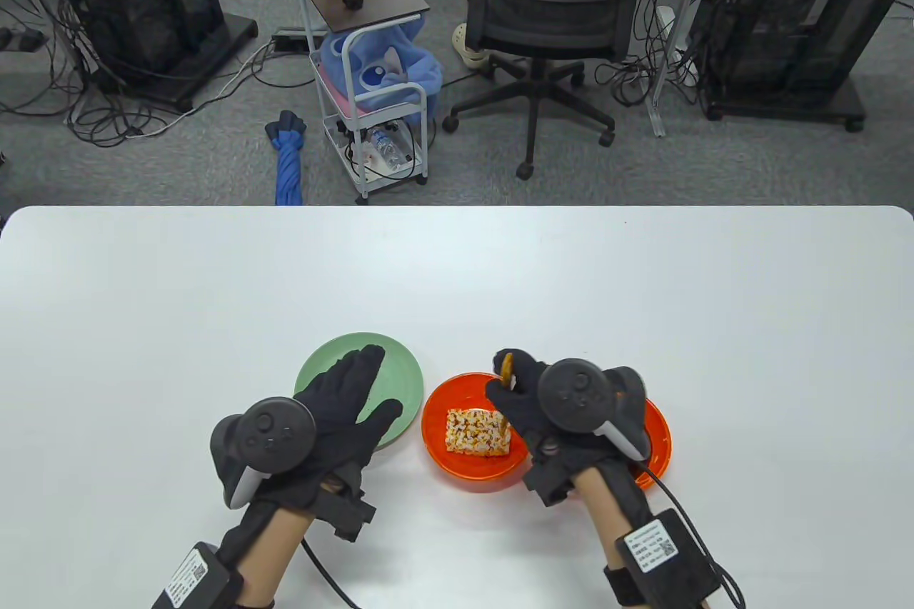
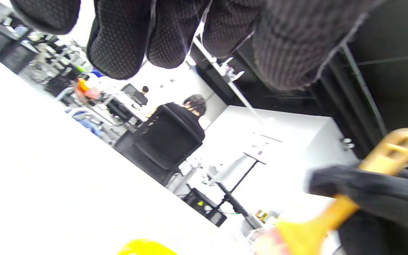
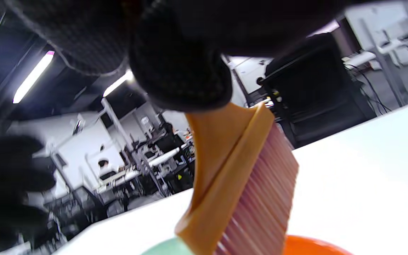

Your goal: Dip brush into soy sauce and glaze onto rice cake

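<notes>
A square rice cake (image 1: 478, 433) lies in an orange dish (image 1: 440, 452) near the table's front. My right hand (image 1: 525, 398) grips a brush by its orange handle (image 1: 508, 368), held upright over the right edge of the cake. In the right wrist view the brush (image 3: 241, 177) shows its orange head and pink bristles pointing down. It also shows in the left wrist view (image 2: 335, 209). My left hand (image 1: 343, 398) lies flat with fingers stretched out over a green plate (image 1: 400, 370) and holds nothing. A second orange dish (image 1: 658, 441) lies mostly hidden under my right hand; its contents are hidden.
The white table (image 1: 643, 295) stretches wide behind the dishes. Beyond its far edge stand an office chair (image 1: 550, 16), a small cart (image 1: 368, 66) and two black cabinets (image 1: 136, 2).
</notes>
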Motion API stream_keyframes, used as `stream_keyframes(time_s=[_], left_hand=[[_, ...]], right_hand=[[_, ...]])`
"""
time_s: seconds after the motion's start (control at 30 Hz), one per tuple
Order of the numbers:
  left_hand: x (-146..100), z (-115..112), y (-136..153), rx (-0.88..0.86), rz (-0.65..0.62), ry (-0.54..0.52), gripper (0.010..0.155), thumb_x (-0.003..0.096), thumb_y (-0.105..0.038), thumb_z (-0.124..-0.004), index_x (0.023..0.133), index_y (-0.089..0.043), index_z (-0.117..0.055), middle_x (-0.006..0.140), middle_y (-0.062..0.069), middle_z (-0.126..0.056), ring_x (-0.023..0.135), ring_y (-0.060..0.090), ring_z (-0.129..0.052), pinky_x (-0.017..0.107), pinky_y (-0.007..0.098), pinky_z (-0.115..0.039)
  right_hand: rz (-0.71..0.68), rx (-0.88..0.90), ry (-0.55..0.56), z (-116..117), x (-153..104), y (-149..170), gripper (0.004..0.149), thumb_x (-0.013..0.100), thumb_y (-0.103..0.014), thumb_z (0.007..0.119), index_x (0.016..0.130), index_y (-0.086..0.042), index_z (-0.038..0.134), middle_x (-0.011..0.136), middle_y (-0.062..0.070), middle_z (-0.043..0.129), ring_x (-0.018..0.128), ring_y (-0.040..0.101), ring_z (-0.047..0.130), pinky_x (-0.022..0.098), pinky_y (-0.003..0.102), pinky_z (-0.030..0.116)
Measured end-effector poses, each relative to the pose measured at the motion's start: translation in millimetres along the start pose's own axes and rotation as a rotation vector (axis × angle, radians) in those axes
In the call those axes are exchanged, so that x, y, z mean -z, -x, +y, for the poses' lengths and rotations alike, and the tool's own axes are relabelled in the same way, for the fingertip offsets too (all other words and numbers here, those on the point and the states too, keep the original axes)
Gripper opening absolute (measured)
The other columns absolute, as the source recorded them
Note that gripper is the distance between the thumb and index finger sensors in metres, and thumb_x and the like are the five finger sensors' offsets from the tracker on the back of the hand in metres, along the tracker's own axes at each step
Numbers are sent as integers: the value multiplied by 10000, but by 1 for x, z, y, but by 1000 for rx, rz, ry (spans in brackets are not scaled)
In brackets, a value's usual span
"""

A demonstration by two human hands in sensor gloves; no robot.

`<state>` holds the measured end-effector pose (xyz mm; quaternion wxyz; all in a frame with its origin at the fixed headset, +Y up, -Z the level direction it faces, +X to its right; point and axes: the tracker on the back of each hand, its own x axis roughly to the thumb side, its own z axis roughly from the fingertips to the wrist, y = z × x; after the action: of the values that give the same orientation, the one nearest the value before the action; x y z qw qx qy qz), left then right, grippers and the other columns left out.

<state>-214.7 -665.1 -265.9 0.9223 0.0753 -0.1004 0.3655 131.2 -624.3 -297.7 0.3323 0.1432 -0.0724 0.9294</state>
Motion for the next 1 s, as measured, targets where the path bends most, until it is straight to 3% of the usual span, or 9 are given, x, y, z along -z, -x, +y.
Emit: stream_keyframes(time_s=[0.23, 0.5, 1.0], left_hand=[[-7, -6, 39, -26, 55, -9, 685, 465, -578, -753, 1079, -345, -560, 1089, 70, -661, 905, 406, -815, 634, 652, -650], [-6, -11, 56, -46, 110, 1, 709, 467, -577, -745, 1097, -382, -484, 1106, 72, -627, 914, 410, -803, 641, 655, -640], [-10, -17, 82, -43, 217, 63, 708, 470, -568, -739, 1099, -386, -468, 1116, 73, -602, 931, 416, -784, 654, 663, -621]], right_hand=[[165, 329, 125, -44, -28, 90, 479, 517, -387, 693, 876, -71, 719, 474, 85, 995, 172, 165, 929, 156, 386, 838], [314, 498, 109, -27, -60, 169, 464, 518, -356, 685, 869, -56, 728, 460, 110, 989, 165, 169, 923, 148, 389, 835], [356, 425, -25, -9, -63, 184, 464, 519, -346, 680, 881, -57, 718, 483, 128, 982, 189, 185, 928, 168, 404, 836]])
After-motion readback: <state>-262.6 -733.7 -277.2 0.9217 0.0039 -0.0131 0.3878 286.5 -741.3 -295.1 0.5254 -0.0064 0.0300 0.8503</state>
